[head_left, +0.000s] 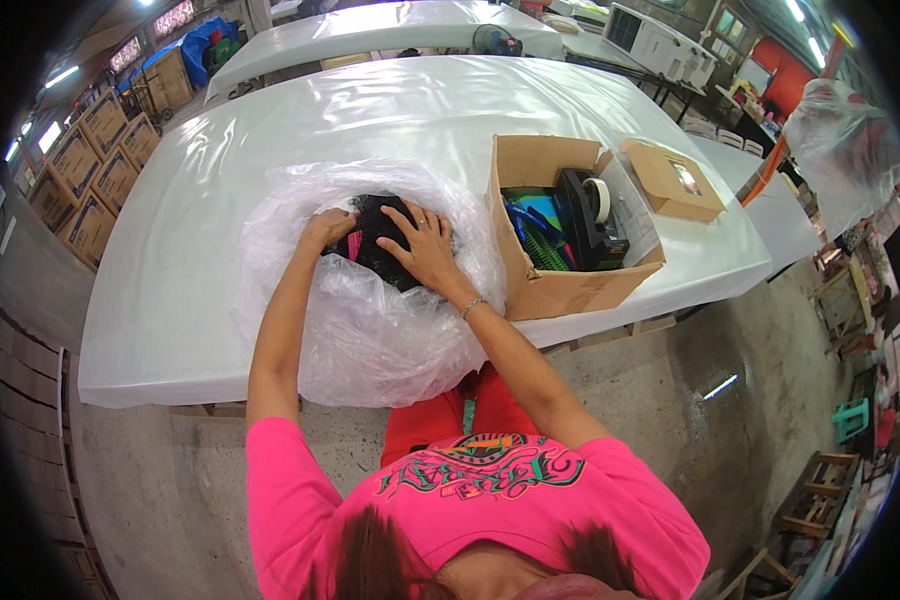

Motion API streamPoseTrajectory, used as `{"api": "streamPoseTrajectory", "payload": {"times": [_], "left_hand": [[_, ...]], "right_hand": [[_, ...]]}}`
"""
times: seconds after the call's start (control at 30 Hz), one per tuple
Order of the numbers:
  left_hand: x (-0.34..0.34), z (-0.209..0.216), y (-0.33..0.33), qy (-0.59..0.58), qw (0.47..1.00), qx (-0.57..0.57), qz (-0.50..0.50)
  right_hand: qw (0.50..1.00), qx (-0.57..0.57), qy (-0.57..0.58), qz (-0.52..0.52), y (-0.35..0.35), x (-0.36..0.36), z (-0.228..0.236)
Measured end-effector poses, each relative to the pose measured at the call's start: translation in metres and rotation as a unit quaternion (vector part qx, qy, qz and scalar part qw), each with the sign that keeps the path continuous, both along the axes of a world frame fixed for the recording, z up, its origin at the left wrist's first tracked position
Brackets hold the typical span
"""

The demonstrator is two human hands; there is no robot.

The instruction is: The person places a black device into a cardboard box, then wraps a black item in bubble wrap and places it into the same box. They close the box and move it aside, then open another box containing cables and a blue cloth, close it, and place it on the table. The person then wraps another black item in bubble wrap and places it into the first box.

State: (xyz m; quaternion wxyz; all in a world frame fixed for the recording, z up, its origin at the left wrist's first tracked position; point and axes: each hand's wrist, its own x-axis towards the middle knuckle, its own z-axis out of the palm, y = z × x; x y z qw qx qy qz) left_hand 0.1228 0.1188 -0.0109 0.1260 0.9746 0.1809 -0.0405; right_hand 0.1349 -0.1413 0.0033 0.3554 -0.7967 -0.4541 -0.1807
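Observation:
A large clear plastic bag [390,340] lies with its mouth spread wide on the white-covered table. Inside its mouth is a black, mesh-like bundle [375,262] with a strip of pink showing at its left side; what kind of thing it is I cannot make out. My left hand [329,228] has its fingers curled at the bundle's upper left edge. Across the bundle's right side rests my right hand [426,248], fingers spread and palm down. The bag's crumpled film surrounds both hands and hangs over the table's near edge.
Right of the bag stands an open cardboard box [570,292] holding a black tape dispenser [588,225] and blue and green items. A smaller flat carton [675,180] lies beside it. The white table [170,300] has its near edge at my waist. Stacked cartons [100,165] stand far left.

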Motion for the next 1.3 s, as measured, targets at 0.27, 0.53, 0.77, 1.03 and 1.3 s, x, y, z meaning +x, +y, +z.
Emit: {"api": "streamPoseTrajectory", "payload": {"times": [0.27,0.53,0.77,1.03,1.3], "left_hand": [[-0.026,0.022,-0.007,-0.022,1.0,0.019,0.002],[-0.041,0.024,-0.004,-0.305,0.93,-0.204,-0.021],[-0.058,0.076,-0.065,-0.142,0.979,-0.143,-0.015],[-0.066,0.087,-0.087,-0.172,0.97,-0.172,0.013],[-0.069,0.075,-0.088,-0.186,0.955,-0.223,-0.068]], "right_hand": [[1.0,0.01,0.001,0.009,0.006,-0.009,0.004],[0.999,0.02,-0.023,0.015,0.008,-0.014,0.005],[0.997,0.045,-0.033,0.06,-0.006,-0.016,0.008],[0.998,0.027,0.027,0.056,-0.016,-0.031,0.017],[0.999,0.024,0.04,0.019,-0.011,-0.023,0.001]]}}
